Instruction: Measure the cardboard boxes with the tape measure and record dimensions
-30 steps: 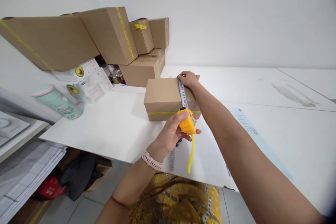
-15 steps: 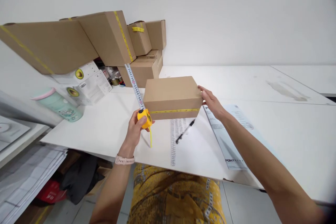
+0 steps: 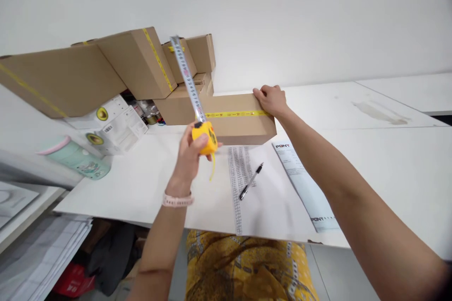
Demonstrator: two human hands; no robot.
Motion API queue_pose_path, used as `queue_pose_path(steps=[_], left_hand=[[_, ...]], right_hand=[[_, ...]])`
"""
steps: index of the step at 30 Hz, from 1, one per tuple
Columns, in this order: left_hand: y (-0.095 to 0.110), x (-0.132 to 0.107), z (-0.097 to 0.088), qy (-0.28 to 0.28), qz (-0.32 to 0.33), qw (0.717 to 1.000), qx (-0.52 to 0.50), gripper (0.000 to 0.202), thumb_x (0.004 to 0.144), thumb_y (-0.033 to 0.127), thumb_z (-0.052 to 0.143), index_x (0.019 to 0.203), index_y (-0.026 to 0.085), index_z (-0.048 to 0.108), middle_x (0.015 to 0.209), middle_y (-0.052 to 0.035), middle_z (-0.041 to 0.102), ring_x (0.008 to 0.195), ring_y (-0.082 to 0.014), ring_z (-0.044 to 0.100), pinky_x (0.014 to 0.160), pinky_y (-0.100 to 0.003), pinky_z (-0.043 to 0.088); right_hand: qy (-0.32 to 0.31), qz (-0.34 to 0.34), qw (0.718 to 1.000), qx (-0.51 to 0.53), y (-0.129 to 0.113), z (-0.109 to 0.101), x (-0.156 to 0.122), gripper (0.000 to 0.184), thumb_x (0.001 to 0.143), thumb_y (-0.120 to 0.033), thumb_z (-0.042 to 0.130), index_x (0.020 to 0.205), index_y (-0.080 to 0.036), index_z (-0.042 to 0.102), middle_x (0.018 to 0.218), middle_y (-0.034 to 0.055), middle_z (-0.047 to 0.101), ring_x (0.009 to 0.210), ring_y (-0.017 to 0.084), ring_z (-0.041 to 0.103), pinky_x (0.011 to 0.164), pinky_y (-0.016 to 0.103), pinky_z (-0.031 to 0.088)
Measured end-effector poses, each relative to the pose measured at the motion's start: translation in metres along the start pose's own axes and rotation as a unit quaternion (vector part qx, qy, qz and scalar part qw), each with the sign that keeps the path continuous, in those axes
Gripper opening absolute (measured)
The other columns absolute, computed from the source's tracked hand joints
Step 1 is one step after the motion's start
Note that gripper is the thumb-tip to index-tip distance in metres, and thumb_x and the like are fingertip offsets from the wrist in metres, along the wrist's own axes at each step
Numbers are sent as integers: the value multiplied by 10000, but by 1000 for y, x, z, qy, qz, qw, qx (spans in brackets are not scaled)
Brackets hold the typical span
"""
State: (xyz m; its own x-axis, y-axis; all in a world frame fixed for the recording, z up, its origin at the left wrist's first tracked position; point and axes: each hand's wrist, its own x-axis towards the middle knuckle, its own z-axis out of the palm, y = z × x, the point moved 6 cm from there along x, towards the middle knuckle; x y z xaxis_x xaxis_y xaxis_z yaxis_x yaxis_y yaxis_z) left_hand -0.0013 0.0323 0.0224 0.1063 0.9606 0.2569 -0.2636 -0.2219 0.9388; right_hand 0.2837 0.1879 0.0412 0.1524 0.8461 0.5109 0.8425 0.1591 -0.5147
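My left hand (image 3: 192,153) is closed around a yellow tape measure (image 3: 205,138), its metal blade (image 3: 188,77) pulled out and pointing up and away. A yellow wrist cord dangles below the case. My right hand (image 3: 271,99) grips the upper right edge of a brown cardboard box (image 3: 240,127), which is tilted so that a side with a yellow tape strip faces me. The tape measure hides the box's left part. In front of the box lie a sheet of paper with printed columns (image 3: 242,169) and a black pen (image 3: 251,181).
Stacked cardboard boxes (image 3: 134,63) stand at the back left beside white avocado-print cartons (image 3: 116,124). A mint tumbler (image 3: 79,157) leans at the left. Right of the paper lies a pale blue printed sheet (image 3: 300,181) on the white table (image 3: 388,174).
The box has tipped, bringing its taped side up towards me. My right hand moved from its right side to the top edge. My left hand raised the tape measure slightly to the right.
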Motion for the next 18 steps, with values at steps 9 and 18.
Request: queue_pose_path(steps=[9,18], left_hand=[[-63,-53,50,-151,-207,965,-54,528,743,519,805,1065,162,586,1160,-113,643,712,-241,774,350,-164,377],[-71,-62,45,-145,-223,963,-50,531,747,521,804,1069,169,573,1172,-117,650,742,-256,784,356,-157,384]], right_hand=[[26,-120,987,-105,-25,7,-4,361,995,-214,303,1083,-194,652,956,147,711,897,313,563,891,464,360],[-31,-232,960,-155,-43,5,-14,547,977,-133,338,1395,-329,631,1127,128,668,942,296,512,811,410,338]])
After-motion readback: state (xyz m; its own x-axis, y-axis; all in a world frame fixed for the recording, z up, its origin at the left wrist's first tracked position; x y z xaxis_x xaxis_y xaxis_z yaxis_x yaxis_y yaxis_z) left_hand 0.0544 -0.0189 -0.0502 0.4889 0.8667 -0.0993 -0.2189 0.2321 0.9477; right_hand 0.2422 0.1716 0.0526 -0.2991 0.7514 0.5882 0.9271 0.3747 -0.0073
